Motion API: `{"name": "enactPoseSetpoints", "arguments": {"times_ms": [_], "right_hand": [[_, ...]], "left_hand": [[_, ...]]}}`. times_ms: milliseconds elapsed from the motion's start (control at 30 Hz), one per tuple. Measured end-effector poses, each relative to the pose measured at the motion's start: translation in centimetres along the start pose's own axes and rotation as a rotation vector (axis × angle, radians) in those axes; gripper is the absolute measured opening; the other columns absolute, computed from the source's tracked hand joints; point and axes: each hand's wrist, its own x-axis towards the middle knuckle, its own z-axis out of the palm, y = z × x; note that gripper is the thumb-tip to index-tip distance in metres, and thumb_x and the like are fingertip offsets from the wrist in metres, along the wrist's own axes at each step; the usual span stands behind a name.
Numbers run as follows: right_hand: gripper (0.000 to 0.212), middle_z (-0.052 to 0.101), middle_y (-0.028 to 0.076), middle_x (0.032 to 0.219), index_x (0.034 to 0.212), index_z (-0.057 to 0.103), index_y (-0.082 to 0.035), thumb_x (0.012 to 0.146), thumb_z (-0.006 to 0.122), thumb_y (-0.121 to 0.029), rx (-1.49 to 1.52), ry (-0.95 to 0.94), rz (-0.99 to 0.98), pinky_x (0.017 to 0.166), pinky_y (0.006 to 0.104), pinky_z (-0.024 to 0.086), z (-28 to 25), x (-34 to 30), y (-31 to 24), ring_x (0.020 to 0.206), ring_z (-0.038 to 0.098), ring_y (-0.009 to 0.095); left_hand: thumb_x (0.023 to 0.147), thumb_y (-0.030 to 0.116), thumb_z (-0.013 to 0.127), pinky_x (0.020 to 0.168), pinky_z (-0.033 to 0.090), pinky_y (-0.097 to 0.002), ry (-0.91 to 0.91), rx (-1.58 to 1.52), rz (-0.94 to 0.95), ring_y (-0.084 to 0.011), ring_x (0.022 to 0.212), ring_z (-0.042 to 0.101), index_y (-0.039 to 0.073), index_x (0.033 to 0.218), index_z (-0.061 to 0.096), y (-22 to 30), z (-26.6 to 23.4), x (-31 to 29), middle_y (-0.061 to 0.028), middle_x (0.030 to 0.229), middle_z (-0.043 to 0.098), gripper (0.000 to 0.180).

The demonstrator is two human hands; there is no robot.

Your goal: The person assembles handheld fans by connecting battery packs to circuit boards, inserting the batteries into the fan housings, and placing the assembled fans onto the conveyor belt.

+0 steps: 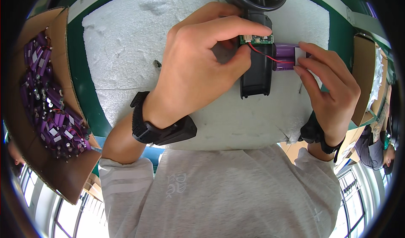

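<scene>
White foam [126,69] pads the bench [85,82]; my left fingers [242,26] pinch a circuit board [265,39]; beside them, my right fingers [316,52] hold the purple battery pack [284,51], likely light, stiff, best gripped clear of its wires [255,50].

Blk round plastic fan head [255,1] cut off, far edge. Bare L hand [196,54] part-hides grn flat circuit bd [263,40]; component detail too small.

A foam slab [126,65] spans the centre. On it, at upper centre, lies a handheld fan [255,75], a circuit board [266,39] on its handle. Just right sits a battery pack [284,52], between handle and right hand [331,75]. The left hand [198,54] is left of the handle. Far left, a carton [63,181] holds piled cells [57,98]; far right stands a box [362,69], contents hard to make out.
</scene>
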Motion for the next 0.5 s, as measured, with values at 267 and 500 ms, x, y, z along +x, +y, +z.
{"name": "enactPoseSetpoints", "arguments": {"times_ms": [267,500], "right_hand": [[0.016,0.071,0.014,0.102,0.082,0.067,0.007,0.067,0.074,0.011,-0.110,0.005,-0.026,0.071,0.0289,0.056,0.23,-0.13,-0.96,0.084,0.069,0.025],[0.015,0.072,0.013,0.102,0.082,0.068,0.007,0.068,0.073,0.010,-0.149,0.021,-0.041,0.071,0.0292,0.056,0.43,-0.22,-0.86,0.084,0.069,0.025]], "left_hand": [[0.074,-0.015,0.060,0.071,0.050,-0.0208,-0.005,0.026,0.012,-0.0113,0.086,0.062,0.003,0.107,0.071,-0.03,-0.07,-0.01,-0.0112,0.110,0.060,0.039],[0.074,-0.015,0.060,0.072,0.050,-0.0213,-0.014,0.024,0.012,-0.0116,0.087,0.062,0.003,0.108,0.070,-0.04,-0.15,-0.11,-0.0112,0.111,0.060,0.040]]}}
